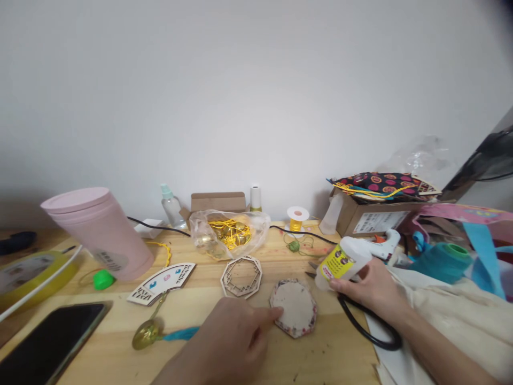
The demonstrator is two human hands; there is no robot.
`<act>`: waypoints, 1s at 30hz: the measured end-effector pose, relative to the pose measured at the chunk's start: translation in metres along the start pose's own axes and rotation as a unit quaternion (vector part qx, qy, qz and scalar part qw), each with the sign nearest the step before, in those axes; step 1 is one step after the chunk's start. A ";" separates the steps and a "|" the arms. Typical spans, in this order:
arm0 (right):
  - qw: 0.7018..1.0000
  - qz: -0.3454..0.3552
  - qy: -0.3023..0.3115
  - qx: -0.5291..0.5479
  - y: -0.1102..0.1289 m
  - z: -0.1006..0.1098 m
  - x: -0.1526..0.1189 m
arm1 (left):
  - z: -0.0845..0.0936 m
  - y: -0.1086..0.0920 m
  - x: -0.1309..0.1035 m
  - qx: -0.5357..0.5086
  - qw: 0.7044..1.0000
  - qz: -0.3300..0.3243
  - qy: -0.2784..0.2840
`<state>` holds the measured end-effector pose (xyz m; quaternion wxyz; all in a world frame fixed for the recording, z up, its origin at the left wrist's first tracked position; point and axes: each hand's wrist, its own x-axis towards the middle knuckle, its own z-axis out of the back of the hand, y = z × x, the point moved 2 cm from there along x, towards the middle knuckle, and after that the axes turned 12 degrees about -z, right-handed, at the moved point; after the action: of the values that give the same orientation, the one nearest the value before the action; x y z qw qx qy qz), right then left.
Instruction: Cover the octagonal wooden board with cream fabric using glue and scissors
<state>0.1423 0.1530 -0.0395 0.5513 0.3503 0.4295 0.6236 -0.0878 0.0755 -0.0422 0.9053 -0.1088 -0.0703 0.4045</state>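
Right hand [374, 294] holds one bottle [339, 262], right of the one disc [296, 308]. Left hand [236, 331] touches the disc with one finger, its grip unclear. One frame [230, 286] lies left.

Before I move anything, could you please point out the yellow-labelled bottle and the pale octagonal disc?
Yellow-labelled bottle [340, 262]: head view, on its label.
Pale octagonal disc [295, 308]: head view, middle of its upper face.
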 end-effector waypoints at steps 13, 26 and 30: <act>0.997 -0.028 -0.005 0.069 -0.001 -0.020 0.001 | 0.000 0.000 0.000 -0.018 1.000 0.011 0.000; 0.996 -0.018 -0.045 0.078 0.002 -0.022 0.002 | 0.000 0.000 0.002 -0.019 1.000 0.019 -0.002; 0.991 -0.025 -0.099 0.087 -0.002 -0.014 0.003 | 0.000 0.001 0.001 -0.016 1.000 0.014 -0.005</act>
<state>0.1295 0.1539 -0.0472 0.5744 0.4459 0.4340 0.5319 -0.0874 0.0768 -0.0419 0.8974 -0.1222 -0.0798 0.4164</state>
